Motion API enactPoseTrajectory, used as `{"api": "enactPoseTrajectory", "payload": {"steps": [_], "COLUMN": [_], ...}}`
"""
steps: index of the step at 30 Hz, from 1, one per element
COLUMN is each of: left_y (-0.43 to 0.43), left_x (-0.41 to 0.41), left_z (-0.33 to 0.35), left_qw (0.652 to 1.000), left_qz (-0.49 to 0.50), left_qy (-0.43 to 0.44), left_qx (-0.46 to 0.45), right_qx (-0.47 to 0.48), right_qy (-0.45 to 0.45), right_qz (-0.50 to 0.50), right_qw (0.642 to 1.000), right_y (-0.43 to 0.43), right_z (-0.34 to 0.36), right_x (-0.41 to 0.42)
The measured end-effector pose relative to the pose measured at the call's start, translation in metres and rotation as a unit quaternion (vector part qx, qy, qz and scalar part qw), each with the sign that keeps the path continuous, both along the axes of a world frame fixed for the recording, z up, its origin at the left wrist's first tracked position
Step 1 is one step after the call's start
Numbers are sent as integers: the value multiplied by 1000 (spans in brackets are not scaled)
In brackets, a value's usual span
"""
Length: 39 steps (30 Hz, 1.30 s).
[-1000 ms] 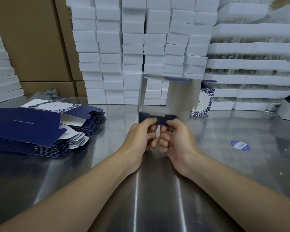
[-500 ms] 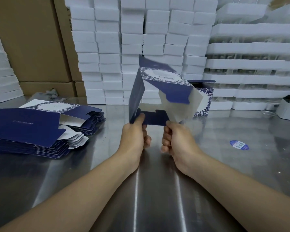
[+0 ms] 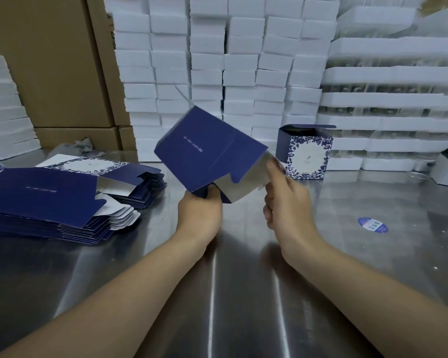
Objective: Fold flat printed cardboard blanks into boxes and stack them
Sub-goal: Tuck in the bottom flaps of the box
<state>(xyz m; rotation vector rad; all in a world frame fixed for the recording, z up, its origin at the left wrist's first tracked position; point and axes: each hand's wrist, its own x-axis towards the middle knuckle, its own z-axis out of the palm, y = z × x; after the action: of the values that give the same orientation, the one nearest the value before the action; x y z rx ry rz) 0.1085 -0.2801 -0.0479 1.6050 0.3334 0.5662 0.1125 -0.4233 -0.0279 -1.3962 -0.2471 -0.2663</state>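
At the centre of the frame, one navy printed carton (image 3: 207, 156) was held tilted above the steel tabletop (image 3: 243, 293). It was opened out but its end flaps were not yet closed. The left hand (image 3: 201, 210) gripped its lower corner with curled fingers, and the right hand (image 3: 285, 200) pinched a white-lined flap at its right edge. One finished box (image 3: 305, 153) stood alone just behind, right of centre, nothing stacked on it. At the left lay a thick pile of flat blanks (image 3: 62, 197), too many to count.

The left hand (image 3: 199, 215) and right hand (image 3: 289, 202) are bare; behind them, the left forearm (image 3: 114, 293) and right forearm (image 3: 360, 285) are unclothed too.
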Motion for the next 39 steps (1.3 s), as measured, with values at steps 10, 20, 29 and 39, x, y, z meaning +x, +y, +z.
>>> {"api": "enactPoseTrajectory", "payload": {"steps": [10, 20, 29, 39], "left_y": [3, -1, -2, -8], "left_x": [-5, -9, -15, -17], "left_z": [7, 7, 11, 17], "left_qw": [996, 992, 997, 994], "left_qz": [5, -20, -42, -109], "left_qy": [29, 24, 10, -22], "left_qx": [90, 119, 70, 6], "right_qx": [-21, 40, -47, 42], "right_qy": [-71, -2, 81, 47], "right_qz": [20, 37, 12, -15], "right_qw": [997, 999, 996, 998], "right_y": [-1, -12, -17, -12], "right_z": [0, 8, 2, 3], "right_x": [-5, 5, 11, 9]}}
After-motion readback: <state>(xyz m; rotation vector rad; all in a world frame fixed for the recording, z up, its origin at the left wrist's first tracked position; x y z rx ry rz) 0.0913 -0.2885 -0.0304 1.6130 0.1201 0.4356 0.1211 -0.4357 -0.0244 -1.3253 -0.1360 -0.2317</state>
